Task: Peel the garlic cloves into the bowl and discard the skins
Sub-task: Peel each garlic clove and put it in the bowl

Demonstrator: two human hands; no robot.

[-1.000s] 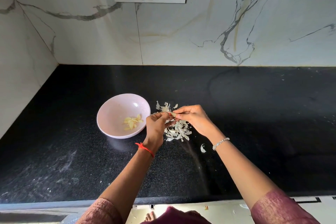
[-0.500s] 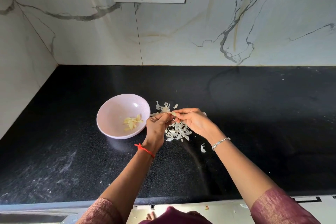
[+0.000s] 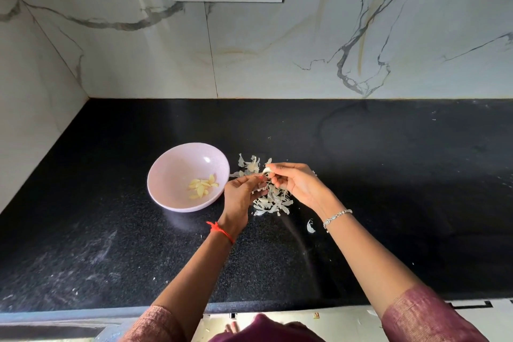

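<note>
My right hand (image 3: 294,183) pinches the clove (image 3: 266,170) at its fingertips, above the skins (image 3: 273,200). My left hand (image 3: 240,194) curls just beside the clove; whether it grips skin I cannot tell. The bowl (image 3: 177,164) lies left, nearer my left hand.

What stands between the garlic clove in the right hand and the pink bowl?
Only the left hand, close beside the white garlic clove; papery skins lie flat on the black counter beneath. The pale pink bowl is uncovered.
</note>
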